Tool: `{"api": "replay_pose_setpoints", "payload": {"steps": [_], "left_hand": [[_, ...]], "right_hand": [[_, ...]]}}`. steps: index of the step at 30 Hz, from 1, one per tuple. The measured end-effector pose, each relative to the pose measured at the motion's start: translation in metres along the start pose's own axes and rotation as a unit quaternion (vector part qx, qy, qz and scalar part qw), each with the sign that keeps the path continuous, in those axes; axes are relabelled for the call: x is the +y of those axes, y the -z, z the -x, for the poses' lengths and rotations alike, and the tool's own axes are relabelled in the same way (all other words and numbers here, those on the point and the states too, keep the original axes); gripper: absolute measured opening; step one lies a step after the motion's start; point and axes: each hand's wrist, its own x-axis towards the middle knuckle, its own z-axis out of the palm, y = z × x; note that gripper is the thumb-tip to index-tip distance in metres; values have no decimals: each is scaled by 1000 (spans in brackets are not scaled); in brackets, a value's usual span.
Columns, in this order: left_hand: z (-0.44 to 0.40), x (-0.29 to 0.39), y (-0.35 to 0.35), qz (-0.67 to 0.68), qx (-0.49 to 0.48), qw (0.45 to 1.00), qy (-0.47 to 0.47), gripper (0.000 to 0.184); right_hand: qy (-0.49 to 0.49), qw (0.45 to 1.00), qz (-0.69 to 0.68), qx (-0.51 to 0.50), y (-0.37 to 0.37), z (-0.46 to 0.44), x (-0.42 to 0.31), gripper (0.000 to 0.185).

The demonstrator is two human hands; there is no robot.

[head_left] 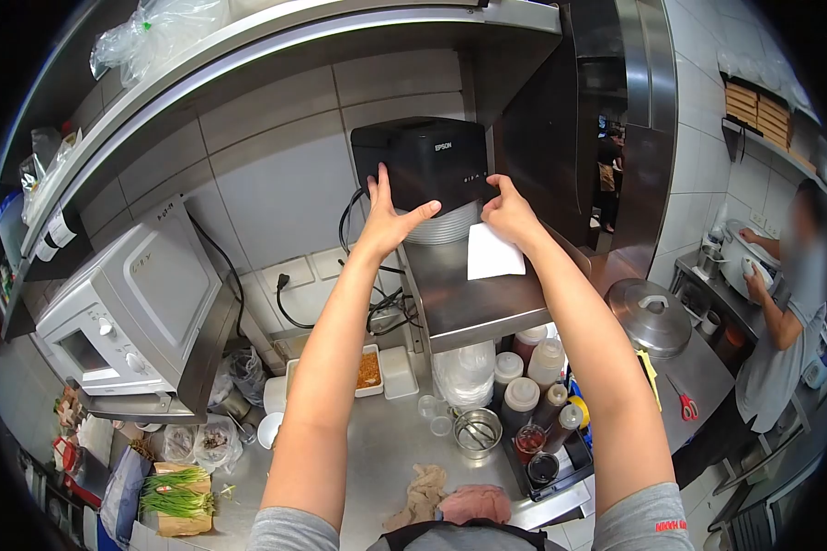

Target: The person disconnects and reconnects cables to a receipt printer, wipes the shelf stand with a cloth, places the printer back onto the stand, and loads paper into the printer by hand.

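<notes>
A black Epson printer (420, 156) sits on a stack of white plates (450, 227) on a steel shelf (469, 317). My left hand (390, 218) is spread with its fingers at the printer's lower left front, holding nothing. At the printer's right end is my right hand (510, 213), its fingers curled, gripping a white paper slip (494, 254) that hangs below it over the plates and shelf.
A white microwave (133, 308) stands at left. Below are squeeze bottles (521, 395), a metal bowl (476, 432), cloths (473, 505) and green onions (176, 493). At right are a large pot lid (650, 317), red scissors (687, 404) and another person (786, 312) holding a dish.
</notes>
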Motion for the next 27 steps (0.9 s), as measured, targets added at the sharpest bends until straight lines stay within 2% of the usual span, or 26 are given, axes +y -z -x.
{"api": "replay_pose_setpoints", "payload": {"steps": [16, 19, 20, 22, 23, 24, 25, 27], "left_hand": [[7, 9, 0, 28, -7, 999, 16, 134], [8, 5, -1, 17, 7, 1000, -2, 126], [8, 0, -2, 31, 36, 999, -23, 115], [4, -27, -2, 56, 98, 991, -68, 95], [6, -43, 0, 102, 153, 980, -79, 80], [12, -63, 1, 146, 206, 963, -91, 66], [19, -80, 2, 190, 257, 942, -103, 52], [41, -105, 8, 226, 386, 894, -17, 29]], "right_hand": [[16, 999, -26, 9, -10, -6, 8, 57], [5, 1000, -10, -10, -3, 1, 0, 60], [-7, 1000, -5, -17, -4, -2, 4, 69], [-18, 1000, -20, -6, -5, -2, 3, 75], [-21, 999, -28, 0, -6, -1, 1, 79], [-22, 999, -37, -17, -6, -2, 2, 91], [-22, 999, -38, -18, -6, -2, -1, 94], [-23, 999, -42, -21, -7, 1, -7, 99]]}}
